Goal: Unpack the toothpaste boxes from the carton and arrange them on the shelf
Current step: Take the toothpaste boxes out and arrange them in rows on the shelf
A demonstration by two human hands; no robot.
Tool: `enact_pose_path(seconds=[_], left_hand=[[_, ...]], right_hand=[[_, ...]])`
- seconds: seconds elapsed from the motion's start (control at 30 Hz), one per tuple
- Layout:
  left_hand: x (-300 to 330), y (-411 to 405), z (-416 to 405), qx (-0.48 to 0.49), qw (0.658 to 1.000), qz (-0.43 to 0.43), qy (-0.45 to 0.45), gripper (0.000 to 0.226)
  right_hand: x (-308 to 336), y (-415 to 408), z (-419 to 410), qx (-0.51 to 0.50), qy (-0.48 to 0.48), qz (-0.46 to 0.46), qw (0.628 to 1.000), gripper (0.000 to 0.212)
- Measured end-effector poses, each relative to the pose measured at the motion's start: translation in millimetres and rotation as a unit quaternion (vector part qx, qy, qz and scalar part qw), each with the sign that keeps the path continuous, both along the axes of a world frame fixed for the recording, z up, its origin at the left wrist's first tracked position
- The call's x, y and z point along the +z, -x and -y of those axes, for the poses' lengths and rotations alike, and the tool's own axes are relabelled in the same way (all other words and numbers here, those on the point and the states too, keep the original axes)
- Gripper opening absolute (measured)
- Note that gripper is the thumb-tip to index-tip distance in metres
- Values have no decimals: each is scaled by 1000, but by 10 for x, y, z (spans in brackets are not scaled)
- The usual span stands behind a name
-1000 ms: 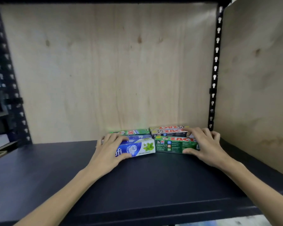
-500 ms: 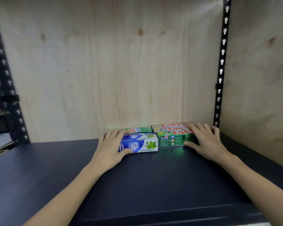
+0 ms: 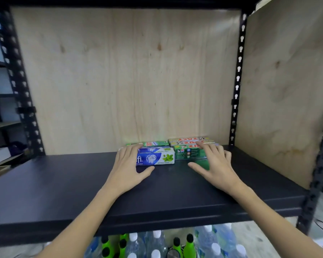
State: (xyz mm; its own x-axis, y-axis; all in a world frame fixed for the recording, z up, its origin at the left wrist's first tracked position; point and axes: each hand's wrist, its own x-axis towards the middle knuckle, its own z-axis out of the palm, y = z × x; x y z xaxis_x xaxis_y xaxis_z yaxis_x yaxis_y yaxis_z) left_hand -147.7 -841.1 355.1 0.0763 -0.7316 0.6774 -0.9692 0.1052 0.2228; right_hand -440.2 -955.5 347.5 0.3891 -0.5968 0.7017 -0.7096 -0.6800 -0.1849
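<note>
Several toothpaste boxes lie at the back of the dark shelf [image 3: 63,183], against the plywood panel. A blue and white box [image 3: 157,157] is in front on the left, with a green box [image 3: 155,143] behind it. To the right a green box [image 3: 188,152] lies in front of red and cream boxes [image 3: 188,141]. My left hand [image 3: 130,164] lies flat with straight fingers over the left end of the blue box. My right hand [image 3: 215,164] is spread over the right end of the green box, thumb out in front. No carton is in view.
Black perforated uprights [image 3: 238,81] frame the bay, with plywood panels [image 3: 287,81] at the back and right. Under the shelf stand several clear water bottles [image 3: 157,243] and green bottles [image 3: 189,244]. More shelving [image 3: 0,127] is at the left.
The boxes have slid back toward the panel. Both hands have eased off them, fingers straighter, thumbs away from the front faces. My view has pulled back, showing the bottles below.
</note>
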Motion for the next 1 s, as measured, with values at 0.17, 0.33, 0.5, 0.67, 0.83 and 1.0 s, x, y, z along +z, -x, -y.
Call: enact_pose_path(seconds=[0.17, 0.33, 0.5, 0.67, 0.83, 1.0], left_hand=[[4, 247, -500, -25, 999, -17, -10, 68], [-329, 672, -1189, -20, 991, -85, 99, 41], [-1640, 1033, -2037, 28, 988, -122, 94, 46], [-2658, 994, -2483, 87, 965, -245, 7, 50], [-3356, 890, -2801, 144, 948, -263, -103, 55], [-4013, 758, -2997, 199, 914, -295, -197, 52]], right_hand=[[-8, 13, -589, 48, -28, 57, 997, 63], [-528, -38, -1535, 92, -23, 178, 979, 45], [-1534, -231, -2393, 86, -89, 229, 966, 49], [-2561, -389, -2850, 56, -201, 228, 951, 57], [-3286, -502, -3163, 21, -286, 189, 939, 60], [-3995, -584, -3360, -6, -371, 114, 922, 62]])
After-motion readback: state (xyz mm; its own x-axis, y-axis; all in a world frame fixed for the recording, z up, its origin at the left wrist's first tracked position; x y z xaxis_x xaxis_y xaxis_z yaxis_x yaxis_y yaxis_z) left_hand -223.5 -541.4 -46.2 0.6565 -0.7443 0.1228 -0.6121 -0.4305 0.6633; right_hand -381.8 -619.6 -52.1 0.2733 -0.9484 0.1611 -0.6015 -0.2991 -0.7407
